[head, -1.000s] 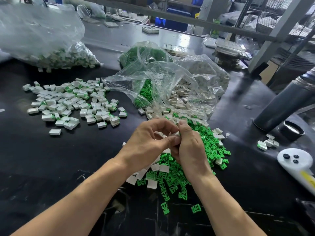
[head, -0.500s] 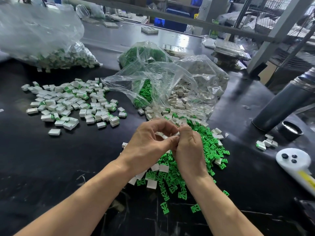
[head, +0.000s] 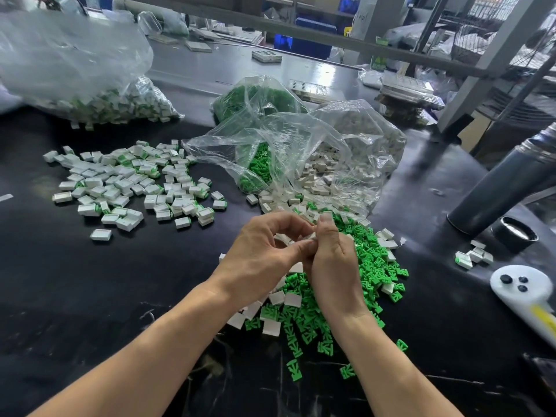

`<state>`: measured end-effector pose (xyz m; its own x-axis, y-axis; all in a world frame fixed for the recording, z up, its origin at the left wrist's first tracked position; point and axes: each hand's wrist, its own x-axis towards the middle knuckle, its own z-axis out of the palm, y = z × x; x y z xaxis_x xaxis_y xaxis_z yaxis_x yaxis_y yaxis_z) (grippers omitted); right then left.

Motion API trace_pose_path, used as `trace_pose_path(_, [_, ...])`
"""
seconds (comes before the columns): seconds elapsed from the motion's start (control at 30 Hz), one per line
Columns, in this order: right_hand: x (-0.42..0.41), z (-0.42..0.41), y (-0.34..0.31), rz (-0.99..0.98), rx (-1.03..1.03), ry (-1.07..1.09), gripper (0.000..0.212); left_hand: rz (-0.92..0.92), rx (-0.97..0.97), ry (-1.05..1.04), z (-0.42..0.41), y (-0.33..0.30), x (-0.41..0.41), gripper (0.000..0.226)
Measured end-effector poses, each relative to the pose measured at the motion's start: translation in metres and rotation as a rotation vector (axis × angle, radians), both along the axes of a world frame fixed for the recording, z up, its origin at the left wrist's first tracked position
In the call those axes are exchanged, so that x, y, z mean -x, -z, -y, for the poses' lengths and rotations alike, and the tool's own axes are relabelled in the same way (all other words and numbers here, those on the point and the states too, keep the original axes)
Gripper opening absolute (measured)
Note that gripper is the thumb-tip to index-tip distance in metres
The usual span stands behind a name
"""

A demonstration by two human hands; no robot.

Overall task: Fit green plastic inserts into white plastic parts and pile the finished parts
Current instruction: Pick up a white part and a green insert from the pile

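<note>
Both hands, left hand (head: 258, 251) and right hand (head: 331, 260), pinch one white part (head: 310, 236), fingers clamped. I judge it light, stiff and best held by its edges.

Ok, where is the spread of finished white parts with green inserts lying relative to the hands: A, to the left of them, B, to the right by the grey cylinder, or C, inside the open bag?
A: the finished parts lie on the black table left of both hands.
</note>
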<state>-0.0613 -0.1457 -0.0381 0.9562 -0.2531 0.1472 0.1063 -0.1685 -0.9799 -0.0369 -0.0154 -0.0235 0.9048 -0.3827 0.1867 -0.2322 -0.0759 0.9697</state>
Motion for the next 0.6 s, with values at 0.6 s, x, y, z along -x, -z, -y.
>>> trace_pose_path(0.6, [0.002, 0.024, -0.002, 0.085, 0.133, -0.023, 0.005, 0.067, -0.100, -0.128, -0.008, 0.003, -0.007, 0.020])
